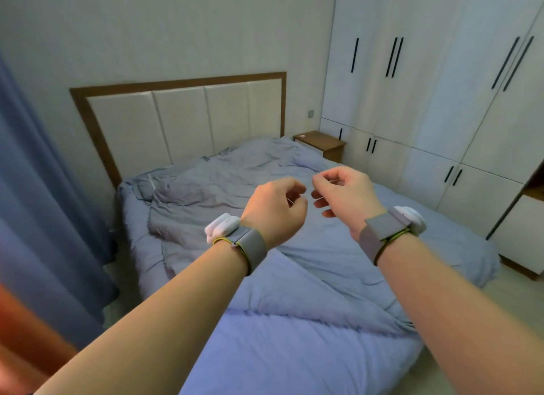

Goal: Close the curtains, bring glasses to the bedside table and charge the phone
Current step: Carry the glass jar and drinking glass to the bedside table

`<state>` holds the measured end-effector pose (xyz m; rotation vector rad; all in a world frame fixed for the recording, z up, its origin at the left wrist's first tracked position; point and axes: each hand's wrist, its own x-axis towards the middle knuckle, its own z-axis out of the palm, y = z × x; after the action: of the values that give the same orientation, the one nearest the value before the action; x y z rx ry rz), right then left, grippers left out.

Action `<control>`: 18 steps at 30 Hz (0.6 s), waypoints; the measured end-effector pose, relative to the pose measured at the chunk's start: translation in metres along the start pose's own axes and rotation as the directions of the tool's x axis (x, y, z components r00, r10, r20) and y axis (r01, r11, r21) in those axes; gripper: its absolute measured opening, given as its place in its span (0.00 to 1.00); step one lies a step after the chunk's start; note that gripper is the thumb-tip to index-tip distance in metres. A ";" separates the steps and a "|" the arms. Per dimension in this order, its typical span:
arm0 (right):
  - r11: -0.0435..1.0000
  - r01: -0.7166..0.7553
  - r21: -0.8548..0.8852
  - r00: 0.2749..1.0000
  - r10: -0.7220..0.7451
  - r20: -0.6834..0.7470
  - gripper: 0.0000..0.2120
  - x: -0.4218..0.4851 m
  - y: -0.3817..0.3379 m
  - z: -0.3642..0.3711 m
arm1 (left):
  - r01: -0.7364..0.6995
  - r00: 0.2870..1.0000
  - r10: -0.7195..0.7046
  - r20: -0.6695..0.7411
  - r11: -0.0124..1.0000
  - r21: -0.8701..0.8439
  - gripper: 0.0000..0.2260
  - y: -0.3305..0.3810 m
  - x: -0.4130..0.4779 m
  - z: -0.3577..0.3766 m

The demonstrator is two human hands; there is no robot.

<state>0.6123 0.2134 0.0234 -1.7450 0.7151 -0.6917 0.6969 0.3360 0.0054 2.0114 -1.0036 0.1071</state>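
My left hand (275,210) and my right hand (343,192) are raised side by side over the bed, fingers curled and pinched toward each other. Thin pale lines show at the fingertips of both, like the wire frame of a pair of glasses (306,198); most of it is too faint to make out. A blue curtain (44,194) hangs drawn along the left edge. The wooden bedside table (322,144) stands at the far right of the headboard, well beyond my hands, with a small pinkish object (301,135) on top. No phone is in sight.
A bed (294,321) with a rumpled lilac duvet fills the middle, under a padded headboard (182,120). White wardrobe doors (441,100) with black handles line the right wall. A strip of floor runs between bed and wardrobe. Something orange (17,335) blurs the lower left corner.
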 end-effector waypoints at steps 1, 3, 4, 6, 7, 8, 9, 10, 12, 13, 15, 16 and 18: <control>1.000 -0.006 0.006 1.000 0.006 -0.010 0.05 -0.003 0.000 0.000 | -0.003 1.000 0.003 0.007 1.000 -0.001 0.11 0.000 -0.002 0.000; 0.999 -0.017 0.031 0.999 0.018 -0.031 0.05 -0.008 0.001 -0.001 | -0.008 0.999 0.008 0.033 1.000 -0.007 0.11 -0.001 -0.005 -0.001; 0.999 -0.028 0.042 0.999 0.030 -0.030 0.05 -0.009 0.002 -0.002 | -0.010 0.999 0.010 0.042 1.000 -0.001 0.12 0.000 -0.006 0.000; 0.997 -0.050 0.056 0.998 0.052 -0.031 0.05 -0.013 0.003 -0.002 | -0.025 0.998 0.025 0.055 1.000 0.003 0.12 0.002 -0.005 0.002; 0.996 -0.057 0.061 0.998 0.059 -0.030 0.05 -0.014 0.004 -0.002 | -0.031 0.998 0.031 0.063 1.000 0.000 0.12 0.004 -0.005 0.003; 0.996 -0.061 0.068 0.998 0.063 -0.029 0.04 -0.015 0.003 -0.002 | -0.037 0.997 0.037 0.072 0.999 -0.005 0.12 0.005 -0.004 0.004; 0.995 -0.063 0.072 0.997 0.065 -0.030 0.03 -0.015 0.002 -0.003 | -0.043 0.996 0.043 0.083 0.999 -0.007 0.12 0.007 -0.004 0.005; 0.996 -0.061 0.070 0.997 0.064 -0.033 0.03 -0.014 0.001 -0.005 | -0.048 0.995 0.049 0.090 0.999 -0.009 0.11 0.009 -0.001 0.008; 0.997 -0.055 0.057 0.998 0.058 -0.040 0.02 -0.011 0.000 -0.008 | -0.054 0.994 0.055 0.092 0.998 -0.011 0.12 0.011 0.003 0.011; 0.998 -0.049 0.047 0.998 0.051 -0.045 0.03 -0.009 -0.001 -0.011 | -0.057 0.994 0.058 0.089 0.998 -0.013 0.12 0.011 0.006 0.013; 0.999 -0.034 0.030 0.998 0.036 -0.050 0.03 -0.004 -0.001 -0.015 | -0.051 0.995 0.051 0.082 0.999 -0.011 0.12 0.012 0.011 0.016; 0.999 -0.035 0.023 0.998 0.037 -0.054 0.03 -0.003 -0.001 -0.017 | -0.042 0.995 0.042 0.090 0.999 -0.007 0.12 0.011 0.012 0.016; 0.999 -0.039 0.022 0.996 0.040 -0.073 0.04 0.002 0.002 -0.027 | -0.041 0.994 0.040 0.103 0.999 0.005 0.13 0.015 0.017 0.022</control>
<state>0.5928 0.1952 0.0288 -1.6895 0.7882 -0.7371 0.6919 0.3050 0.0085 2.0203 -1.1104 0.0290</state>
